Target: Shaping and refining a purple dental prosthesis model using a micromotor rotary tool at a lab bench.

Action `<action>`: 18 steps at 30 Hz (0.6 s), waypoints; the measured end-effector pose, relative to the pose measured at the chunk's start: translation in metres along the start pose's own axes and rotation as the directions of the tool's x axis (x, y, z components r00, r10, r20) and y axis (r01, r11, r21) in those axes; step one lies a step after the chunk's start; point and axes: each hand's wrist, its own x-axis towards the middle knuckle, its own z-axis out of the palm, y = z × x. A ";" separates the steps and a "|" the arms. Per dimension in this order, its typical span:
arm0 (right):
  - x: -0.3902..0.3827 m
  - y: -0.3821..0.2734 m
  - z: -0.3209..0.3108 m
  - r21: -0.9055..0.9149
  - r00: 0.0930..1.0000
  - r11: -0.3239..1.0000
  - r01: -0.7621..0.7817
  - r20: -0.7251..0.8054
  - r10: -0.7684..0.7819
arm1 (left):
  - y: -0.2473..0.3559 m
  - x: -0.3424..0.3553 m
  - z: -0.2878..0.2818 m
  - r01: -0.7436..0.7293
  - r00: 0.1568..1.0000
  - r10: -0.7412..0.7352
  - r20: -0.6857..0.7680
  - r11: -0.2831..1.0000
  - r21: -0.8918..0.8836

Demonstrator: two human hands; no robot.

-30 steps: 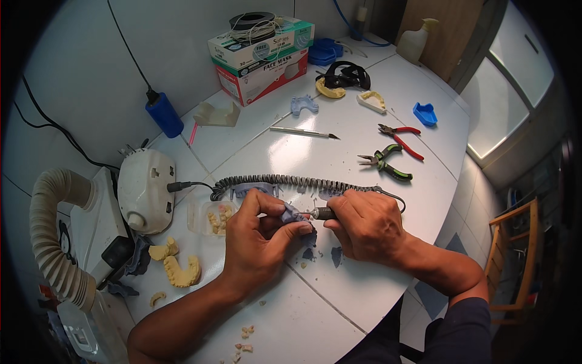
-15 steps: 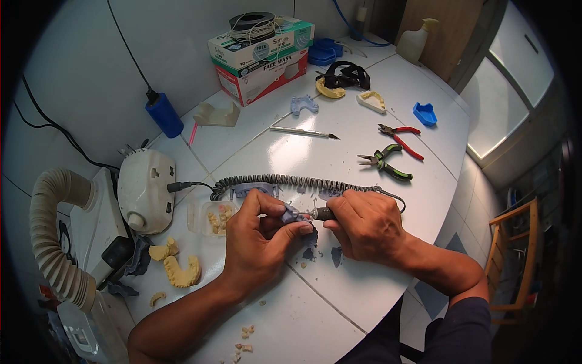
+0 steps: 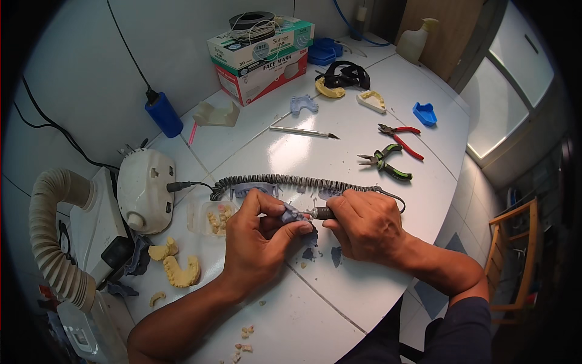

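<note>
My left hand (image 3: 257, 242) pinches a small grey-blue dental model piece (image 3: 293, 215) between thumb and fingers, just above the white tabletop (image 3: 315, 303). A rotary handpiece (image 3: 321, 213) is gripped in my right hand (image 3: 367, 225), and its tip touches the piece. The handpiece's coiled grey cord (image 3: 273, 181) runs left to a white motor control unit (image 3: 144, 189). Grey-blue scraps (image 3: 335, 256) lie on the table under my hands.
Yellowish tooth casts (image 3: 182, 272) and a clear tray of bits (image 3: 212, 218) lie left. A ribbed extraction hose (image 3: 54, 242) stands far left. Two pliers (image 3: 388, 161), a knife tool (image 3: 303, 131), blue trays (image 3: 424, 113), stacked boxes (image 3: 260, 57) and a spray bottle (image 3: 415, 41) sit farther back.
</note>
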 end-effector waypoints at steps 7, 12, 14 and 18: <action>0.000 0.000 -0.001 -0.003 1.000 1.000 -0.003 0.004 0.003 | 0.001 0.000 0.000 0.002 1.000 -0.003 0.007 1.000 0.010; 0.000 0.000 -0.001 0.003 1.000 1.000 -0.004 0.005 0.004 | -0.001 0.000 0.000 -0.006 1.000 0.006 0.005 1.000 0.006; 0.000 0.000 -0.001 0.005 1.000 1.000 -0.003 0.005 0.003 | 0.000 0.000 0.001 -0.004 1.000 0.004 0.000 1.000 0.016; 0.000 0.000 -0.001 0.015 1.000 1.000 -0.008 -0.003 0.008 | 0.000 -0.001 0.000 -0.005 1.000 0.005 -0.008 1.000 0.000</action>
